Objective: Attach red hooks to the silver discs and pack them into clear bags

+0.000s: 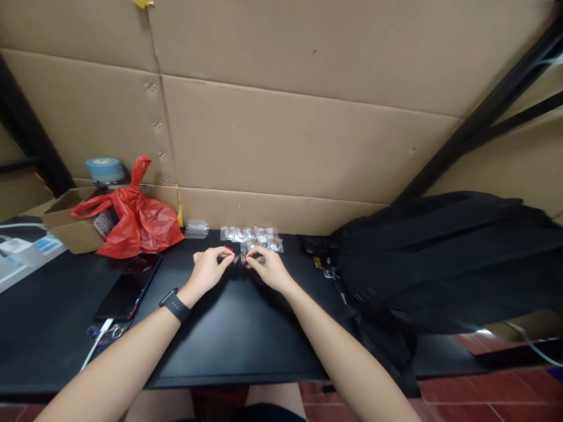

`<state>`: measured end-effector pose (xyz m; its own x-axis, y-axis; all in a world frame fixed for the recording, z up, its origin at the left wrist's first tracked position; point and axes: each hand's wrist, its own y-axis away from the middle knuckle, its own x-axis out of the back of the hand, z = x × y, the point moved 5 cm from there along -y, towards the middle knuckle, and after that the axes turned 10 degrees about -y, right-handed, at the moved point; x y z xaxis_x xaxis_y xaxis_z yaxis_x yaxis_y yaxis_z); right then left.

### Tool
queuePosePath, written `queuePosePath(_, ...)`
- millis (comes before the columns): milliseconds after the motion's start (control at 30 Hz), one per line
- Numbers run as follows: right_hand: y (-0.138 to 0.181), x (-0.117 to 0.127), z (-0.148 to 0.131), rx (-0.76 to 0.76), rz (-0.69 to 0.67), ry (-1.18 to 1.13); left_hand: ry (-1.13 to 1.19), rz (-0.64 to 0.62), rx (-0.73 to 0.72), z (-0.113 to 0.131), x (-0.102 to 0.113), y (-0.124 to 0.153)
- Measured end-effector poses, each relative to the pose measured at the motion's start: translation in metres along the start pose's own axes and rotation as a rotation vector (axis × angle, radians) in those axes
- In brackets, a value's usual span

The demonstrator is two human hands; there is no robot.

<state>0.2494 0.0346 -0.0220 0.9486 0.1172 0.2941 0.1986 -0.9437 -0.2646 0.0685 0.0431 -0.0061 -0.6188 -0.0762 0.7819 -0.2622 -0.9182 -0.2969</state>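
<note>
My left hand (211, 268), with a black watch (176, 305) on its wrist, is closed in a pinch on a thin small disc (236, 259). Opposite it, my right hand (270, 269) pinches a small round metallic piece (243, 259) with its edge turned to me. The two pieces are held close together just above the black tabletop (233, 340); whether they touch I cannot tell. A bit of red shows by the fingers of each hand. Right behind the hands lie several clear packets (266, 237) of round silvery pieces with red marks.
A clear plastic stack (196, 229) lies left of the packets. Farther left are a red plastic bag (141, 220), a cardboard box (73, 228), a blue-lidded container (105, 170) and a phone (129, 287) with a white cable. A black backpack (440, 264) fills the right side. Cardboard (281, 135) walls the back.
</note>
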Motion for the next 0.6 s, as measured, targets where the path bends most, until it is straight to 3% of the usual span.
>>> queuePosePath(133, 0.001, -0.009, 0.003, -0.053, -0.009, -0.306, 0.143, -0.005, 0.008, 0.002, -0.003, 0.001)
queuePosePath(300, 0.003, -0.017, 0.002, -0.105, 0.007, -0.503, 0.207, 0.003, 0.011, 0.002, -0.006, 0.002)
queuePosePath(467, 0.003, -0.019, 0.003, -0.173, -0.005, -0.59, 0.207, -0.011, -0.005, 0.004, -0.004, 0.002)
queuePosePath(600, 0.001, -0.018, 0.001, -0.134, -0.034, -0.566, 0.236, -0.055, -0.048, 0.005, -0.006, 0.003)
